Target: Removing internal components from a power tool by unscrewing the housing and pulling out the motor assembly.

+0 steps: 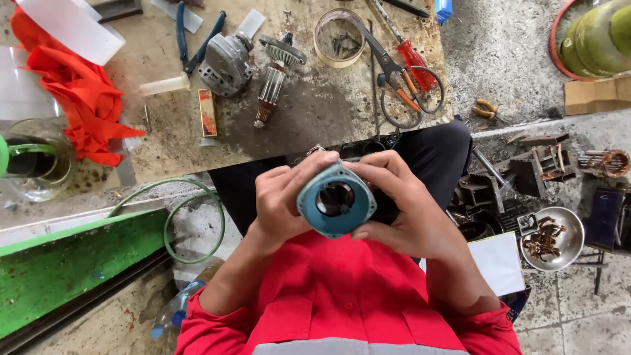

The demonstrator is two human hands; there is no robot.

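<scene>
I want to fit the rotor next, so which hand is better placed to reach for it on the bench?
Probably the left hand: the rotor lies up-left of the teal housing, nearer that side; the right hand could steady it.

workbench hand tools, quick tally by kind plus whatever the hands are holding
Pliers, blue handles: 1
Scissors, orange grips: 1
Screwdriver, red handle: 1
Blue round housing, held by left hand and right hand: 1
Total: 4
</scene>
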